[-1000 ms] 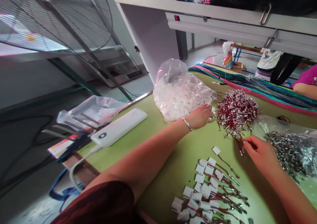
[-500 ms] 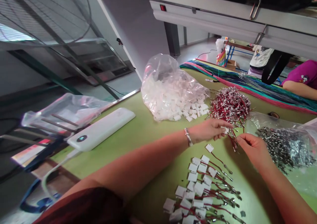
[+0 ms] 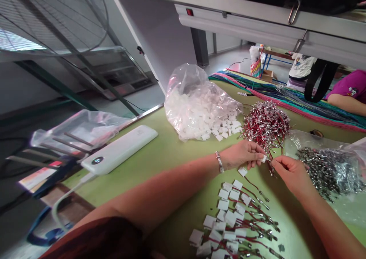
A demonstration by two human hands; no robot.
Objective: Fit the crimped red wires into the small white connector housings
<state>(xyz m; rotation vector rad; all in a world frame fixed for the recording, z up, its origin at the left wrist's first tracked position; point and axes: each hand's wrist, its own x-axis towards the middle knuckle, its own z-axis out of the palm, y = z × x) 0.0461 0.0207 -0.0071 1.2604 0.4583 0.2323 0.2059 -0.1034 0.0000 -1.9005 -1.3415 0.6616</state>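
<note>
My left hand (image 3: 246, 154), with a bracelet at the wrist, pinches a small white connector (image 3: 263, 158). Close to its right side, my right hand (image 3: 288, 169) has thumb and forefinger pressed together on the end of a red wire, partly hidden by the fingers. Just behind both hands lies a heap of red wires with metal terminals (image 3: 265, 123). Nearer to me, several white connectors with red wires (image 3: 230, 217) lie in a cluster, their metal ends to the right.
A clear bag of white connectors (image 3: 191, 108) stands behind on the green table (image 3: 171, 163). Dark metal parts (image 3: 326, 171) lie at right, coloured cables (image 3: 286, 98) behind. A white power bank (image 3: 122, 148) is at left. A person's arm (image 3: 347, 103) shows at far right.
My left hand's fingers have closed more tightly around the white connector, and the two hands are slightly closer together. The view has shifted a little.
</note>
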